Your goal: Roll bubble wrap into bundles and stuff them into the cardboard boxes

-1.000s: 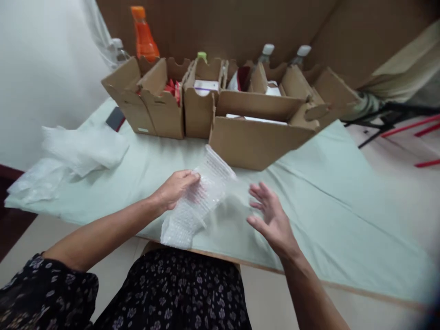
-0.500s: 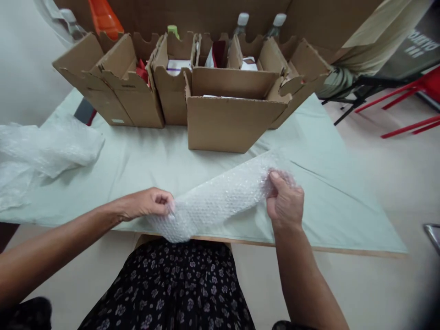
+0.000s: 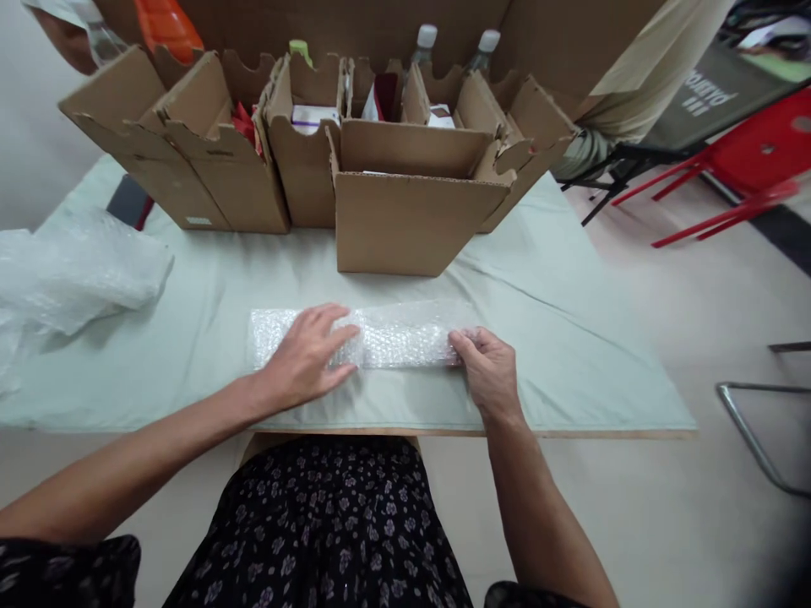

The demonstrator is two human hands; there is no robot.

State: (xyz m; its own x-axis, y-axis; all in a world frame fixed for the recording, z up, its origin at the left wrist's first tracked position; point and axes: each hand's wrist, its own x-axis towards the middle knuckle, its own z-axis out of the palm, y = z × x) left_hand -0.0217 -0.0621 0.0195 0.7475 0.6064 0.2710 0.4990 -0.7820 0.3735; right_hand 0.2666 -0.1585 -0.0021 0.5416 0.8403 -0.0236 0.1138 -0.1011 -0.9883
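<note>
Pale green cloth covers the table, where your bubble-wrap strip lies between the front edge and the cardboard boxes. Your left hand spreads over it, fingers apart; your right hand pinches its right end. It looks light, soft, perhaps slippery: best held by both short ends.

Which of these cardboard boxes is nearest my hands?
The wide cardboard box. It alone stands in front of the row of narrower boxes, just beyond the flat strip of bubble wrap.
</note>
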